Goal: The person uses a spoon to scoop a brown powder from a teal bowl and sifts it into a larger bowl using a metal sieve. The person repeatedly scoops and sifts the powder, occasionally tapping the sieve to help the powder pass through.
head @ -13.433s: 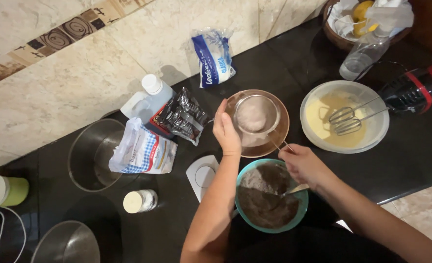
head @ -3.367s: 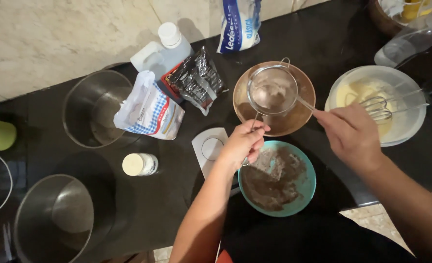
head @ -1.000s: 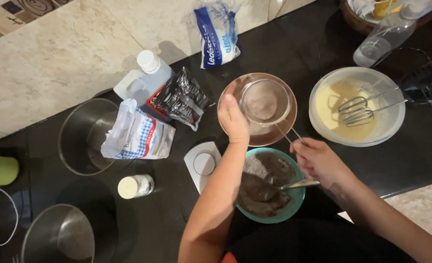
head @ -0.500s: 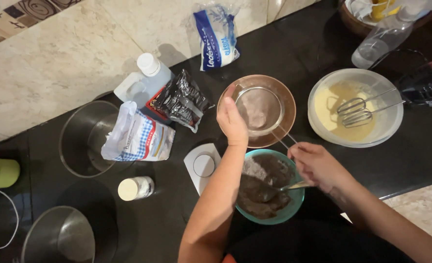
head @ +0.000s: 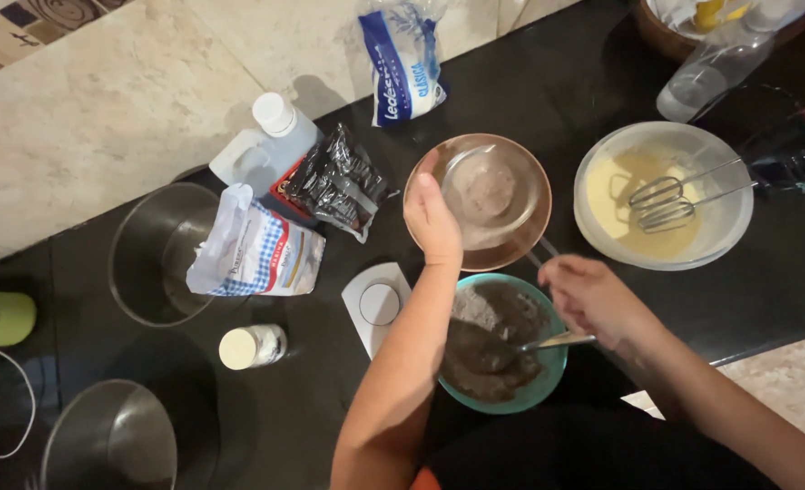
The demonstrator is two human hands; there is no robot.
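Sifting step: left hand (head: 434, 222) grips sieve (head: 482, 192) over brown plate (head: 520, 240); right hand (head: 593, 299) holds spoon (head: 552, 342) in teal bowl (head: 548, 381), plate's 6 o'clock; next, a level scoop.

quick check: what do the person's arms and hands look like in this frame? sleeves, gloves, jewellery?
Both bare: left hand and right hand have no gloves and no visible rings or watch. Forearms are uncovered to the frame edge, with no sleeves in view. Only dark clothing shows below, at the torso.

Teal bowl (head: 548, 377), brown plate (head: 530, 238), blue-checked white bag (head: 253, 249).
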